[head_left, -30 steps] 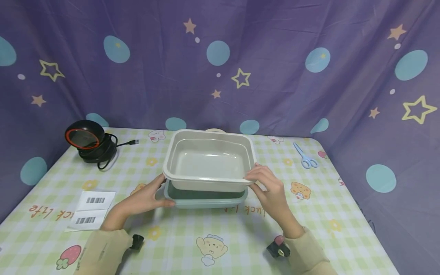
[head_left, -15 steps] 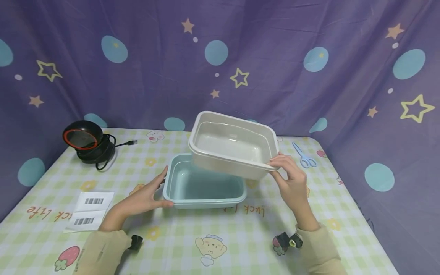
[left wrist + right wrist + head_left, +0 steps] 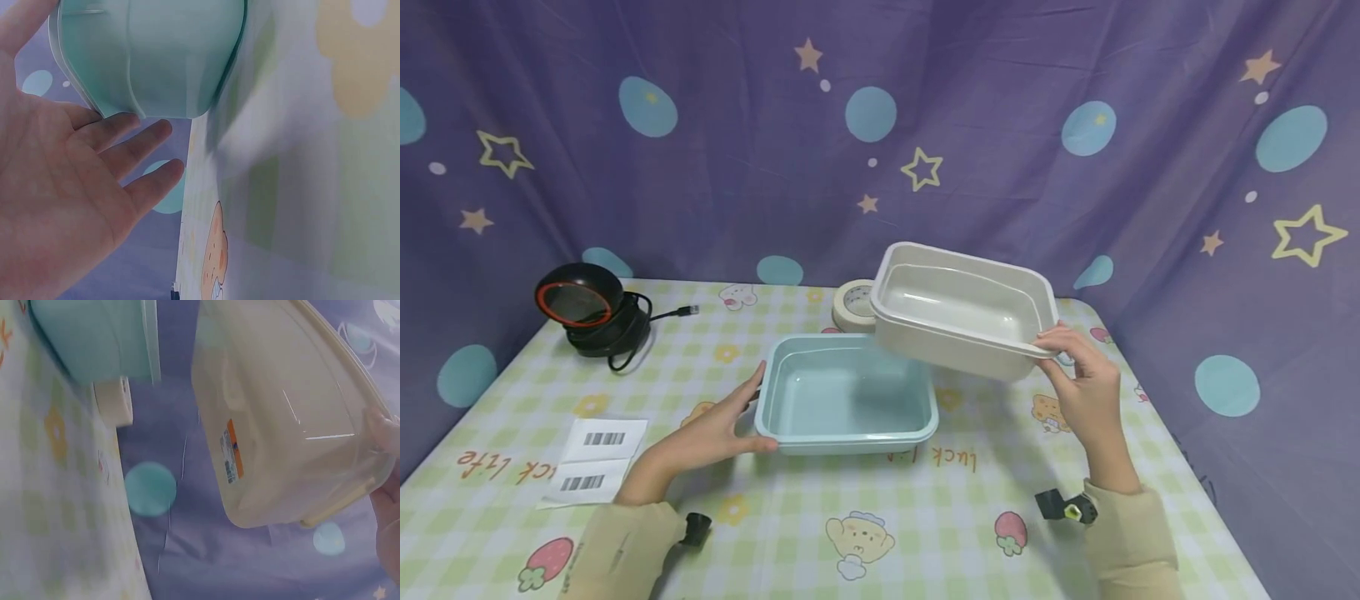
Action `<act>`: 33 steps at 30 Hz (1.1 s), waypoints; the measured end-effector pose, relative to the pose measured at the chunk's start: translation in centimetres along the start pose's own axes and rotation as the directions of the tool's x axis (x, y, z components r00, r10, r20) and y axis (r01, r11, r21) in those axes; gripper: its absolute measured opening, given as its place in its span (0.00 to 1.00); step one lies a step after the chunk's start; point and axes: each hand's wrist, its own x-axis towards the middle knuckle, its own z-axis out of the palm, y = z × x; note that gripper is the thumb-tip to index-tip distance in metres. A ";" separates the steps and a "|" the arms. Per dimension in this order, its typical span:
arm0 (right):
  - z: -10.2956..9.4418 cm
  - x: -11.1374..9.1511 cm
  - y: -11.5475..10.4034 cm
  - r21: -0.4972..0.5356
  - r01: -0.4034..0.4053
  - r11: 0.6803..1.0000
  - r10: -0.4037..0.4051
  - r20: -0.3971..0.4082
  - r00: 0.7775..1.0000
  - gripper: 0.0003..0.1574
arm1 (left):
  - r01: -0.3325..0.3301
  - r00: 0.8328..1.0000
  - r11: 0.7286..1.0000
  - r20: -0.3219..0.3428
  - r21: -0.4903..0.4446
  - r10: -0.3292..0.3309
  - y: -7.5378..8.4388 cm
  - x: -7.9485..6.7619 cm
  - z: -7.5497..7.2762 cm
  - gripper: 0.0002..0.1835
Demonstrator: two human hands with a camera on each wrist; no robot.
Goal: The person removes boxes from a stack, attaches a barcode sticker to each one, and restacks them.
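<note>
A person's left hand (image 3: 718, 429) touches the left end of a blue tub (image 3: 847, 398), which sits flat on the worktop (image 3: 940, 533). Its grip is loose, with the fingers straight and spread apart and the thumb at the front corner. The right hand (image 3: 1086, 379) holds a cream tub (image 3: 964, 310) up in the air. Its grip is pinched tight on the right front corner of the rim. The cream tub leans, with its right end lower, and it is to the right of the blue tub with a gap between them. Outside it has a sticker (image 3: 232, 452) with an orange stripe, but the print is too small to read. A roll of tape (image 3: 848, 310) lies behind the blue tub. Over on the left are a white paper (image 3: 593, 461) with two barcodes and a round black thing (image 3: 580, 300) with a cable (image 3: 673, 313).
</note>
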 end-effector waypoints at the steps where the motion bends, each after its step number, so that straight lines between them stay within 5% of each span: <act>1: -0.3 -0.1 0.2 -0.014 -0.010 1.000 0.010 0.003 1.000 0.16 | 0.003 1.000 1.000 0.001 0.003 -0.003 0.0 0.0 0.0 0.61; 10: -2.8 -1.9 2.0 -0.097 -0.065 0.993 0.070 0.044 0.997 0.17 | 0.000 1.000 1.000 0.000 -0.012 0.000 -0.1 0.0 -0.1 0.61; 26: -5.3 -4.0 3.6 -0.084 -0.120 0.989 0.122 0.022 0.992 0.14 | -0.009 1.000 1.000 0.005 -0.025 0.009 -0.1 0.0 0.0 0.61; 33: -5.9 -5.3 4.4 -0.208 -0.108 0.972 0.120 0.046 0.992 0.18 | -0.006 1.000 1.000 0.008 -0.031 0.006 -0.1 0.0 -0.1 0.61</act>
